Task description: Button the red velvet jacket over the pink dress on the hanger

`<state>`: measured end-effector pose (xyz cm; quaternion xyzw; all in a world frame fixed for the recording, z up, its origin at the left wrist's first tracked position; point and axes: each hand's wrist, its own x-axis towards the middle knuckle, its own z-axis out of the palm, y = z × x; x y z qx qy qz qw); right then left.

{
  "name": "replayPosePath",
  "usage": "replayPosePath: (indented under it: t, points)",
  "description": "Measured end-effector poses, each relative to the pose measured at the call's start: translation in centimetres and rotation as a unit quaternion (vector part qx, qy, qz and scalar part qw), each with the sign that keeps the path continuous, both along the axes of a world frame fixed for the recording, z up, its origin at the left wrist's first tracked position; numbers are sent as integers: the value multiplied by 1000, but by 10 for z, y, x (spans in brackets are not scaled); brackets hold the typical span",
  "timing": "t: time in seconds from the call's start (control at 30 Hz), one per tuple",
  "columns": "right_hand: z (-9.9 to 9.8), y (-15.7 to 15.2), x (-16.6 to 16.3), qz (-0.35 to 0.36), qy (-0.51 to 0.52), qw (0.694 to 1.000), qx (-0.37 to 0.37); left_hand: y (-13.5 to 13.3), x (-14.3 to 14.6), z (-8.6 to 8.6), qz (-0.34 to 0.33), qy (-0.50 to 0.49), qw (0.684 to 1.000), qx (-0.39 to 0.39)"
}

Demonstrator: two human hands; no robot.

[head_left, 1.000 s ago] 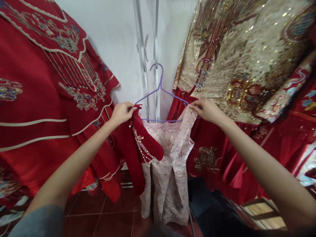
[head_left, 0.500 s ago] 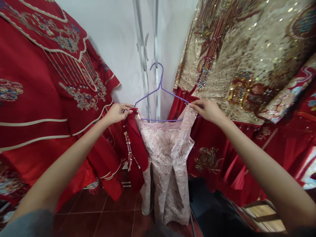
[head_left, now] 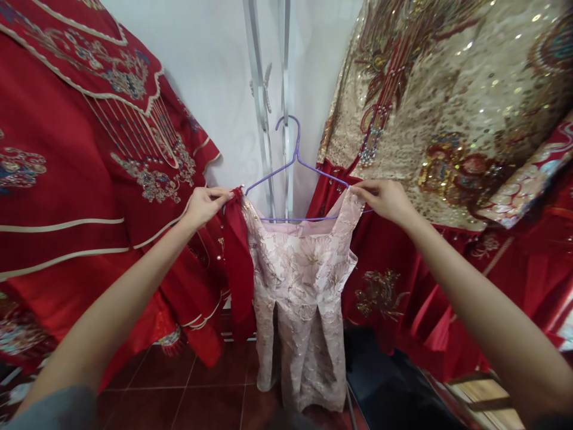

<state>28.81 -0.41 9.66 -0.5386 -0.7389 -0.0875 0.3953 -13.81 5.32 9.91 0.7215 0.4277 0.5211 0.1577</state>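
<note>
As left hand (head_left: 203,206) fingers (head_left: 221,192) pinch the red garment (head_left: 239,257) at one hanger (head_left: 293,164) tip, the right hand (head_left: 387,200) pinches the hanging pink dress (head_left: 299,280) by its strap at the other. Seating both shoulders seems the step in hand; the next move calls for level, gentle tugs.

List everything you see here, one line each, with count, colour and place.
purple wire hanger: one, purple, centre
pink floral brocade dress: one, pale pink, on the hanger
dark red cloth garment: one, dark red, hanger's left end
red embroidered robe: one, red, left
gold sequinned robe: one, gold, upper right
silver metal poles: two, silver, behind hanger
dark red tiled floor: one, dark red, bottom
left hand: one, bare, gripping the garment's top
right hand: one, bare, pinching the dress strap
</note>
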Motion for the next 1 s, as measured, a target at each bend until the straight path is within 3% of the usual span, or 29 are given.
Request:
replayPosePath:
  t: [0.1,0.2,0.37,0.47,0.57,0.67,0.83,0.9,1.0]
  points:
    - [1,2,8,-14,25,1000,-3,7,-7,-6,28,-104,994,-30]
    - [-9,1,18,-40,42,998,-8,12,-30,-16,53,-132,989,-32]
    - [-62,-14,28,-72,137,986,-69,-5,-74,-51,125,-84,983,-101]
    - [-87,-32,24,-91,150,978,-113,-31,-76,-72,92,-15,988,-119]
    - [-87,-58,9,-53,69,989,-116,-63,-53,-77,0,88,991,-96]
    - [-65,-86,-16,-33,41,997,-57,-96,-15,-67,-82,212,973,-39]
    - [-28,-113,-51,-2,59,998,25,-143,56,-50,-222,286,931,43]
    - [-18,-116,-58,9,62,997,42,-150,81,-47,-280,300,908,81]
    - [-8,-117,-60,17,66,996,52,-141,110,-45,-274,316,900,120]
